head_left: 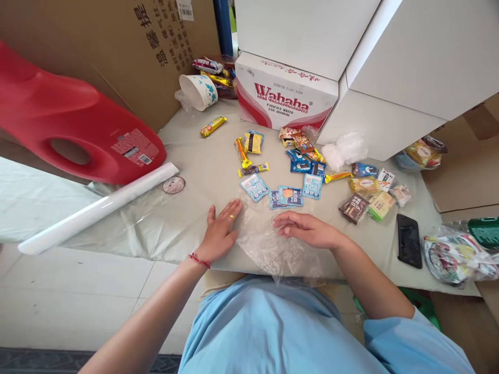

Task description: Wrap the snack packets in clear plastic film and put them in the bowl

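Observation:
A clear plastic bag [257,236] lies flat at the table's front edge, between my hands. My left hand [221,228] rests open, fingers spread, on the table at the bag's left edge. Over the bag's right part is my right hand [307,228], its fingers loosely stretched and nothing visible in them. Just beyond lie light-blue snack packets [254,187] and overlapping blue packets [290,196]. Farther back are yellow-wrapped bars [241,152], a yellow packet [254,142] and a pile of small snack packs [302,156].
A red jug [89,119] and a white roll [101,208] occupy the left. A Wahaba-style printed "Wahaha" carton [286,93] and a paper cup [198,92] stand behind. Rightward are more snack packs [366,187], a phone [409,240] and a bagged item [456,258].

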Motion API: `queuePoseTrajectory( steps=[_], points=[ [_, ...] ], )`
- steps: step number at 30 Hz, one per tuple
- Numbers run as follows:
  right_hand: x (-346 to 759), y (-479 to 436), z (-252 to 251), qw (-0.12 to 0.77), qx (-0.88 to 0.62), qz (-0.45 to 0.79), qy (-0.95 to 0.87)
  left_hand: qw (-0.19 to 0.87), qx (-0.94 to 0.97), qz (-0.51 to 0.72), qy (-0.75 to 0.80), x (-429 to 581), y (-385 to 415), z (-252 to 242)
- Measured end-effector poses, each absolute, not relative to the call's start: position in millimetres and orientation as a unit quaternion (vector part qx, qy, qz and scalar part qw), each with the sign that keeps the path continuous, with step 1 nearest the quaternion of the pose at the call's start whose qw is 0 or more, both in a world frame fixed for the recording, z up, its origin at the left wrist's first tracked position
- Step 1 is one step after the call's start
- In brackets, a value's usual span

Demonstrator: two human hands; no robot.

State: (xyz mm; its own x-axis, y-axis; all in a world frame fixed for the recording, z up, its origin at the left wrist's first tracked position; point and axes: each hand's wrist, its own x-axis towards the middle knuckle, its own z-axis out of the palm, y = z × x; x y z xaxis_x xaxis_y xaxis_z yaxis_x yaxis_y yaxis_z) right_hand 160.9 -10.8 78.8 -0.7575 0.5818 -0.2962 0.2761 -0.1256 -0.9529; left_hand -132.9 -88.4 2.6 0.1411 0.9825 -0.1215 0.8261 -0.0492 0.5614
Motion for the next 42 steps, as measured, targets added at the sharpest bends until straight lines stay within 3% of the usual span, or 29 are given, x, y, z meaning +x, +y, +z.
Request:
queuePoseTrajectory(
  steps=[4, 8, 11, 16, 19, 23, 28, 33, 38, 42],
  points=[
    [149, -24, 56, 0.090, -0.451, 0.573, -0.679, 0.258, 0.717, 0.137, 0.633, -132, -89, 6],
    [135, -37, 52, 0.013, -0.445, 0.421, -0.791, 0.254, 0.717, 0.131, 0.636, -131, -89, 5],
    [126, -39, 53, -0.014, -0.431, 0.373, -0.821, 0.246, 0.704, 0.162, 0.647, -132, -88, 1],
    [126, -31, 70, 0.128, -0.356, 0.358, -0.854, 0.186, 0.626, 0.286, 0.701, -134, -80, -3],
    [125, -35, 92, 0.158, -0.302, 0.368, -0.865, 0.205, 0.572, 0.314, 0.730, -134, -72, 3],
    [101, -60, 100, 0.080, -0.196, 0.323, -0.922, 0.285, 0.537, 0.338, 0.718, -133, -61, 10],
    [64, -90, 62, -0.032, -0.132, 0.192, -0.972, 0.335, 0.465, 0.388, 0.722, -137, -58, 14],
    [53, -98, 37, -0.062, -0.205, 0.194, -0.957, 0.145, 0.465, 0.396, 0.779, -124, -86, 47],
    [39, -107, 27, -0.054, -0.221, 0.228, -0.947, 0.291, 0.564, 0.407, 0.657, -89, -97, 61],
    [45, -108, 43, -0.056, -0.195, 0.276, -0.940, 0.247, 0.663, 0.297, 0.641, -87, -79, 30]
  ],
)
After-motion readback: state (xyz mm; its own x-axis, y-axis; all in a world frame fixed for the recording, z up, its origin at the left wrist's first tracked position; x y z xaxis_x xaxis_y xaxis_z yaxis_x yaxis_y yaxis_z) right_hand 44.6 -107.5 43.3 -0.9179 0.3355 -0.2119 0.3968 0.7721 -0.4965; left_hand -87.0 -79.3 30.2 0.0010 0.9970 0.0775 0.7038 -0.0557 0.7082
